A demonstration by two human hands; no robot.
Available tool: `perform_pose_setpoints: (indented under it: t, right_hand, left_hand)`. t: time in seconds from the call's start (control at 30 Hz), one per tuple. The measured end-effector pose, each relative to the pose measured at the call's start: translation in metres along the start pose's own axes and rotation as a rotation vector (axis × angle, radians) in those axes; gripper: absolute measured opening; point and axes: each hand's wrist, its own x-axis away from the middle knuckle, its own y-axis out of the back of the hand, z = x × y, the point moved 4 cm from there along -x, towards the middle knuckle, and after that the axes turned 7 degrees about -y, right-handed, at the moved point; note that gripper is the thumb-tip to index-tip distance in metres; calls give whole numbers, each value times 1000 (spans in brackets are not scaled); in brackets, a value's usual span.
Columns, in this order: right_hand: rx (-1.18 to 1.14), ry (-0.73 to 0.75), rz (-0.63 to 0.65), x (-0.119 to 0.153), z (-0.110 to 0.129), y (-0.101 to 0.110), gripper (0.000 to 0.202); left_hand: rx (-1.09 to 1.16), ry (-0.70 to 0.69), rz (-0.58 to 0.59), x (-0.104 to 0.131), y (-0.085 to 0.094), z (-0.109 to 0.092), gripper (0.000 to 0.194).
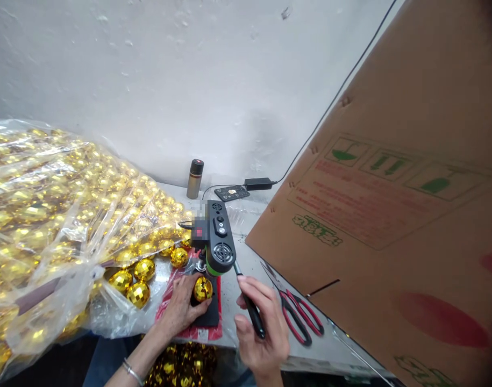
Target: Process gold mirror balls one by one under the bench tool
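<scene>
A gold mirrored ball (202,289) sits beneath the head of a small black bench machine (220,236). My left hand (184,302), with a bracelet at the wrist, is closed around the ball's left and lower side, thumb and fingers pressed to it. From the machine's right side a metal rod ends in a black lever handle (254,313). My right hand (264,328) curls around that handle, the thumb lying below it. Under the ball is the machine's black base (207,317), standing on a red plastic sheet (165,301). The ball's contact with the machine's tip is hard to see.
Left, a large clear bag (68,215) bulges with gold balls; several loose ones (138,294) lie beside it. More gold balls (181,365) are below the table edge. Red-handled scissors (296,317) lie near a big cardboard box (391,215). Behind stand a bottle (194,180), a phone (232,193) and a power adapter (258,184).
</scene>
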Motion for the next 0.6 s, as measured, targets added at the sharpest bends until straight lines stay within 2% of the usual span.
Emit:
perform_pose_setpoints:
  t: [0.07, 0.17, 0.3, 0.43, 0.6]
  right_hand:
    - [-29, -2, 21, -5, 1, -6, 19]
    - [-51, -23, -3, -1, -2, -18, 31]
    - [-35, -36, -98, 22, -14, -31, 39]
    - [-6, -97, -138, 39, -23, -35, 39]
    - [-31, -107, -188, 42, -24, -36, 41]
  left_hand:
    - [9, -3, 5, 0, -1, 1, 55]
    - [24, 0, 23, 1, -2, -1, 54]
    - [43, 7, 45, 1, -1, -4, 54]
    - [53, 23, 47, 2, -2, -5, 54]
    - [67, 29, 39, 1, -1, -7, 54]
